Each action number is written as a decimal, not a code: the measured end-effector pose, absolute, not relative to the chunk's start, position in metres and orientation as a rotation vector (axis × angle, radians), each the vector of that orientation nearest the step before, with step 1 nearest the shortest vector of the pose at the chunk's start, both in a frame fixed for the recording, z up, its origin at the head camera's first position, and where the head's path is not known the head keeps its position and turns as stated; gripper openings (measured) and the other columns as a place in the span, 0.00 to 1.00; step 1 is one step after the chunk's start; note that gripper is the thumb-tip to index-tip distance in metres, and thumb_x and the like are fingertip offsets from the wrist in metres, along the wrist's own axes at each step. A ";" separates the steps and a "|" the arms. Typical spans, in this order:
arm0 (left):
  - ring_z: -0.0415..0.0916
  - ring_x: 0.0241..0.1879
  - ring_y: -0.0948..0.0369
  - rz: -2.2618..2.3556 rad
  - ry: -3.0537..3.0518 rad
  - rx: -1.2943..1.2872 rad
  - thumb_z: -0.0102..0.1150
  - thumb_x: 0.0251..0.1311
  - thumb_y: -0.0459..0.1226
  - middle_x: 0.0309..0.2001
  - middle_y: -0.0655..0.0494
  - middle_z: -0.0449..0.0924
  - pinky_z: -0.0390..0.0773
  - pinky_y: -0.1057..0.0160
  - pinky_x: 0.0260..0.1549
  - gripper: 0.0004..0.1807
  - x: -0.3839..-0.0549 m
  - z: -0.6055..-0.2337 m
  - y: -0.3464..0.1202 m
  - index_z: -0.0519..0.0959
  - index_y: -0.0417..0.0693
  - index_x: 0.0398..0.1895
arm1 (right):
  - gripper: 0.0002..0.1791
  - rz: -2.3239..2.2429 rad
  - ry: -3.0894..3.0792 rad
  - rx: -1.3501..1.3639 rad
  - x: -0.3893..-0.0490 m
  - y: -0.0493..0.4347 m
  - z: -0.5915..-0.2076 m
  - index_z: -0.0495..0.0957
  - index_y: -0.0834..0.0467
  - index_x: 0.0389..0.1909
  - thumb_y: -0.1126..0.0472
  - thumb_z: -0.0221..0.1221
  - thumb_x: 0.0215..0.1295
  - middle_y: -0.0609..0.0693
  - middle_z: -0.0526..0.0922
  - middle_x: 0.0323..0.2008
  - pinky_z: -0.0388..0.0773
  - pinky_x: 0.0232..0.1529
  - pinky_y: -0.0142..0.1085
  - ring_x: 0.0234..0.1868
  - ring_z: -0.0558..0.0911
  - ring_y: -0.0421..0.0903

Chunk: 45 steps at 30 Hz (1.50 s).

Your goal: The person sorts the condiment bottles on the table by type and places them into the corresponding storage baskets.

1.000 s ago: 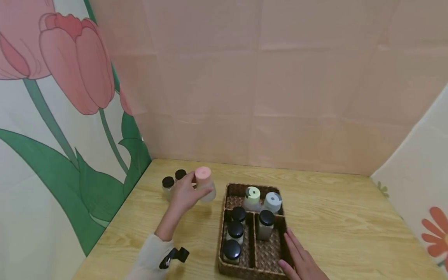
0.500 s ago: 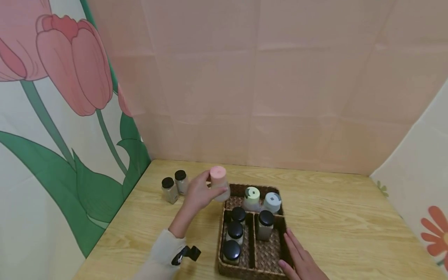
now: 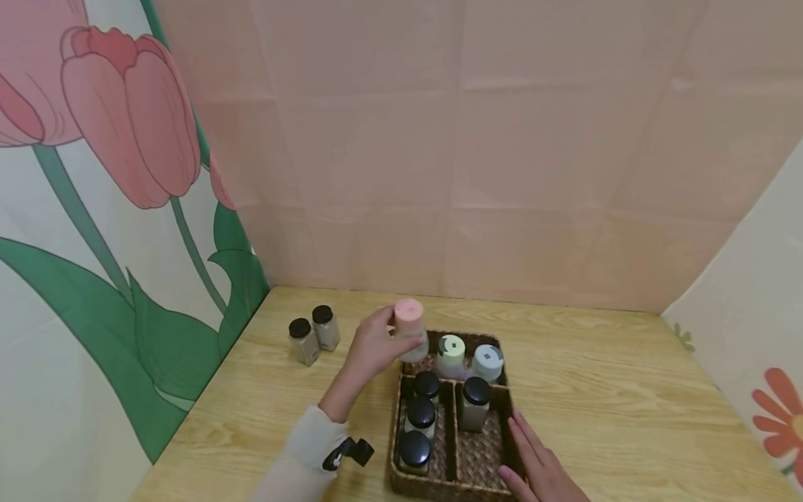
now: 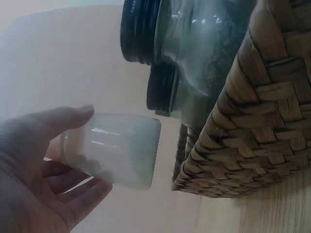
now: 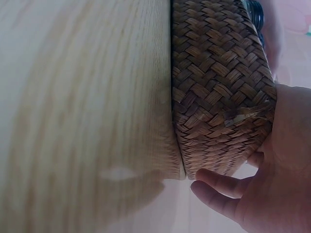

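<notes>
My left hand (image 3: 374, 346) grips a pink-lidded jar (image 3: 410, 314) near its lid, above the back left of a woven basket (image 3: 394, 453). In the left wrist view, the held jar (image 4: 119, 150) has a pale, see-through body, and the thumb and fingers lie on opposite sides of it. My right hand (image 3: 539, 464) rests against the basket's right side, fingers extended along it. In the basket's back compartment stand a yellow-green-lidded jar (image 3: 451, 354) and a pale blue-lidded jar (image 3: 487, 361). Several black-lidded jars (image 3: 421, 413) occupy the front compartments.
Two black-lidded jars (image 3: 304, 341) stand on the wooden table (image 3: 602, 376), left of the basket. A pink backdrop (image 3: 458, 139) rises behind the table, and a tulip-print cloth (image 3: 132, 132) hangs at the left.
My left hand has carried the pink-lidded jar rightward, away from the two black-lidded jars and over the basket's back left corner. The right hand has stayed in place.
</notes>
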State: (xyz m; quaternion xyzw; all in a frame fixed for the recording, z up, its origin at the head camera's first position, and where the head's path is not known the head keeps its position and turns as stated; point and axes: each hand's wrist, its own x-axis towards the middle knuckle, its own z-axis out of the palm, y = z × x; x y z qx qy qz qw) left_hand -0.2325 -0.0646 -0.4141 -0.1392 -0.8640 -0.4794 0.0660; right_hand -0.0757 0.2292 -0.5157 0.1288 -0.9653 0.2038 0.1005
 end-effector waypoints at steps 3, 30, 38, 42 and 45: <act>0.79 0.55 0.55 -1.430 -2.622 -0.423 0.76 0.53 0.51 0.56 0.54 0.82 0.82 0.51 0.50 0.34 -0.233 -0.415 -0.061 0.77 0.51 0.62 | 0.41 0.604 -2.856 0.377 -0.076 0.229 -0.516 0.65 0.66 0.72 0.42 0.60 0.70 0.63 0.65 0.73 0.78 0.54 0.57 0.66 0.74 0.60; 0.81 0.51 0.56 -1.346 -2.726 -0.456 0.78 0.51 0.51 0.55 0.53 0.83 0.83 0.54 0.46 0.37 -0.237 -0.433 -0.046 0.77 0.49 0.63 | 0.42 0.647 -2.948 0.323 -0.074 0.228 -0.510 0.63 0.65 0.74 0.37 0.54 0.73 0.62 0.61 0.76 0.76 0.57 0.59 0.68 0.72 0.62; 0.80 0.51 0.55 -1.343 -2.757 -0.508 0.78 0.51 0.49 0.53 0.52 0.83 0.81 0.52 0.47 0.34 -0.239 -0.440 -0.046 0.78 0.47 0.61 | 0.42 0.654 -2.943 0.332 -0.075 0.228 -0.510 0.63 0.65 0.74 0.38 0.54 0.73 0.62 0.61 0.75 0.75 0.57 0.59 0.68 0.72 0.62; 0.80 0.50 0.56 -1.319 -2.791 -0.507 0.79 0.51 0.49 0.52 0.52 0.83 0.81 0.53 0.46 0.34 -0.240 -0.445 -0.047 0.79 0.46 0.60 | 0.42 0.652 -2.952 0.324 -0.075 0.228 -0.510 0.63 0.65 0.74 0.37 0.54 0.73 0.62 0.61 0.76 0.75 0.57 0.59 0.68 0.72 0.62; 0.80 0.48 0.57 -1.303 -2.806 -0.512 0.79 0.50 0.50 0.51 0.53 0.84 0.81 0.54 0.45 0.34 -0.242 -0.447 -0.047 0.79 0.47 0.59 | 0.43 0.668 -2.964 0.315 -0.076 0.228 -0.510 0.63 0.65 0.74 0.36 0.53 0.73 0.62 0.60 0.76 0.75 0.58 0.60 0.68 0.71 0.62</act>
